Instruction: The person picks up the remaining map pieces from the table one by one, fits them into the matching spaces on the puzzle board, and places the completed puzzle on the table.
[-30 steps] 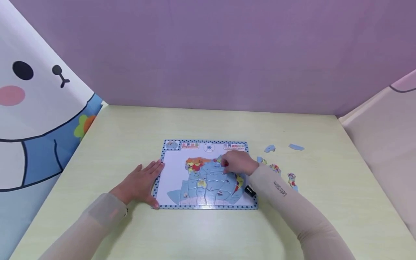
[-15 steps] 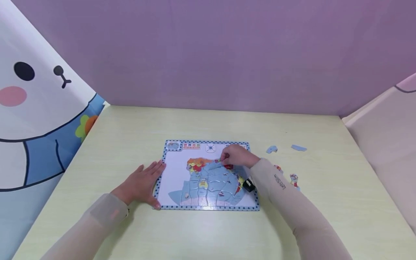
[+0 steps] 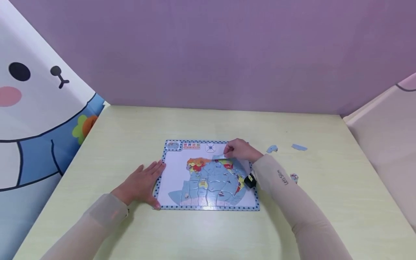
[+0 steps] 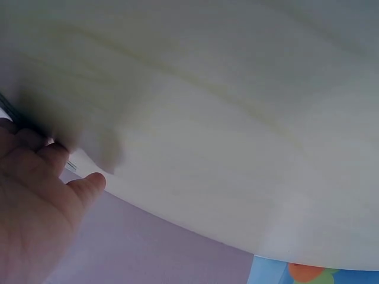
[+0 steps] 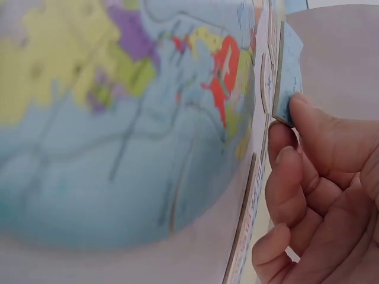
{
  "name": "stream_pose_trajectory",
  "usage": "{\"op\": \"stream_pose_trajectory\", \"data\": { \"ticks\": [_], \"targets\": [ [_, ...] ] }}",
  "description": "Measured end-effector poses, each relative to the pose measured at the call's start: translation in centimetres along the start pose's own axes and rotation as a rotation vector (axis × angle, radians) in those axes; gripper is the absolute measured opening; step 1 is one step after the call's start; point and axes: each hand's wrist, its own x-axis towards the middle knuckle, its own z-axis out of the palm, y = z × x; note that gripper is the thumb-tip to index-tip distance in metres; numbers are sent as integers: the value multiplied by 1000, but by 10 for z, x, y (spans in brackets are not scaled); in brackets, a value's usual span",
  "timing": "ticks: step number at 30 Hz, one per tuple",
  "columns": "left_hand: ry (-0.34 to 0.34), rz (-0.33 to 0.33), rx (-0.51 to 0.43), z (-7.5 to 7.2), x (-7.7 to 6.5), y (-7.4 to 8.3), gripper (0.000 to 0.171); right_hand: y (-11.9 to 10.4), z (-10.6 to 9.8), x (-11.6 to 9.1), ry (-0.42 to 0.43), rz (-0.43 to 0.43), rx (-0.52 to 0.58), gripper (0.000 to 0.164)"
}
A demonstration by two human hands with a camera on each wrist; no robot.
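Observation:
A world map jigsaw board (image 3: 175, 169) with a blue dotted border lies flat on the table, its lower and middle parts filled with joined pieces. My left hand (image 3: 139, 186) rests at the board's left border, fingers straight and thumb spread; the left wrist view shows part of this hand (image 4: 41, 189). Over the upper right of the map, my right hand (image 3: 242, 150) pinches a light blue puzzle piece (image 3: 218, 157) between thumb and fingertips. Close up in the right wrist view, that piece stands tilted at the fingertips of the right hand (image 5: 325, 171).
Loose puzzle pieces lie right of the board: a curved blue one (image 3: 272, 148), a long blue one (image 3: 299, 147) and a multicoloured one (image 3: 294, 177) partly behind the right sleeve. A purple wall (image 3: 221, 54) rises behind the pale table (image 3: 208, 234).
My right hand has moved slightly up and away over the board with the blue puzzle piece, uncovering yellow and red map parts. The left hand has stayed in place.

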Motion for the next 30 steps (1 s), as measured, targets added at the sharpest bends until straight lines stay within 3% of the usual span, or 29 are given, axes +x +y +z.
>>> {"op": "stream_pose_trajectory", "data": {
  "ticks": [6, 11, 15, 21, 25, 30],
  "targets": [
    [0, 5, 9, 2, 1, -1, 132, -4, 3, 0, -19, 13, 4, 19],
    [1, -5, 4, 1, 0, -1, 132, 5, -14, -13, 10, 6, -33, 20],
    [3, -7, -4, 0, 0, -1, 132, 32, -35, -32, 79, 18, -11, 21],
    [10, -1, -12, -2, -2, -1, 133, 95, -63, -76, 150, 101, 22, 24],
    [9, 4, -17, -3, -3, 0, 134, 127, -71, -102, 182, 154, 9, 22],
    [8, 13, -12, -2, -2, 1, 134, 147, -74, -119, 188, 220, -27, 24]
  ]
}}
